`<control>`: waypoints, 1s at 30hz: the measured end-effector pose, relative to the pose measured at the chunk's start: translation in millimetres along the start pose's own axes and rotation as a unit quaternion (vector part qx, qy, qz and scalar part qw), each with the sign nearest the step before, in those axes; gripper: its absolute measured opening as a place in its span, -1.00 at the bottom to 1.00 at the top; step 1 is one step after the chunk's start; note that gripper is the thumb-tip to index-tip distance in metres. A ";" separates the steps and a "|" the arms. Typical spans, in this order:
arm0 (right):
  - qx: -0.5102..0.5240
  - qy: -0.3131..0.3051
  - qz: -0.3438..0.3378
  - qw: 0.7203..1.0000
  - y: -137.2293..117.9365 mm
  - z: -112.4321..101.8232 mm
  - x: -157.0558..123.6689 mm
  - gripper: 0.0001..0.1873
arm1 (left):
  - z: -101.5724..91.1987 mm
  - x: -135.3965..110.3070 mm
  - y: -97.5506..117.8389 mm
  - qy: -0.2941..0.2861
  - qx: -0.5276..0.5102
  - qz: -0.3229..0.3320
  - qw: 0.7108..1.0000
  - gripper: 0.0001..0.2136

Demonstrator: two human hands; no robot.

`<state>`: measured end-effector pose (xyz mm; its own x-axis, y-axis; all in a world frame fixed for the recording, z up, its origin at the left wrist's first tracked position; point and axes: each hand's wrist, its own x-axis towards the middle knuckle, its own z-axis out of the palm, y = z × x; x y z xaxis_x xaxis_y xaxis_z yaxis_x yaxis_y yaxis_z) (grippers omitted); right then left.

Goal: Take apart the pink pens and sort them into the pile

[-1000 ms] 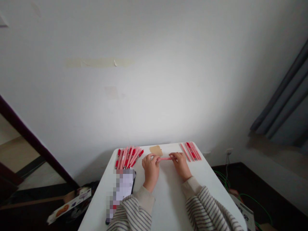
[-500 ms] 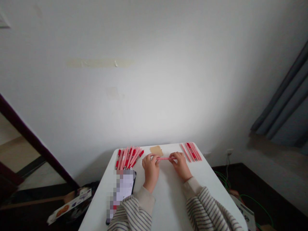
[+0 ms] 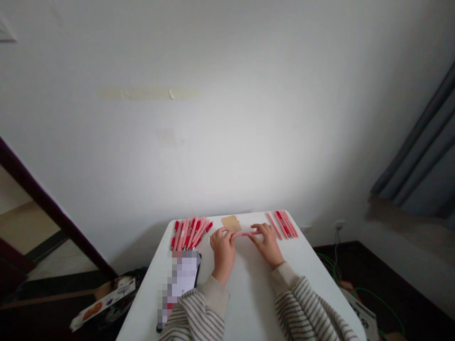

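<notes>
Here's the pink pen (image 3: 242,234), lying crosswise between the two hands over the far half of the white table (image 3: 249,298); the left hand (image 3: 223,251) has its left end pinched, thumb and fingers closed on it, seemingly to steady it; the right hand (image 3: 268,246) is looser, thumb and fingers parted around the right end, one finger raised on the far side; whether those fingertips grip it, I cannot tell; each hand taking an end probably keeps the pen level and its middle exposed; both wrists angle inward, knuckles up, forearms in striped sleeves (image 3: 199,315) reaching from the near edge; just beyond the pen sits a tan pad (image 3: 231,222); far left, a crowded bunch of pens (image 3: 186,233), red and pink, and far right, a neater row of pens (image 3: 284,225), both apparently placed within easy reach; near left, the phone (image 3: 186,277) lies beside the left sleeve, perhaps to stay readable.
</notes>
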<state>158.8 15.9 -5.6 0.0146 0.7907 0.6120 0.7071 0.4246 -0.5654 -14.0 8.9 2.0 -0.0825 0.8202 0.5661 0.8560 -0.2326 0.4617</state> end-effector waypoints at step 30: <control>-0.011 -0.016 0.006 1.000 2.7 1.8 -0.9 -0.77 | 2.1 0.6 -1.1 0.027 -0.025 0.017 0.999 -0.84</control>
<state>159.3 17.1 -8.7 0.0006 0.8091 0.5877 0.7218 0.4064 -0.5602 -14.0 10.8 0.3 -0.0830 0.7820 0.6177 0.8318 -0.2870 0.4751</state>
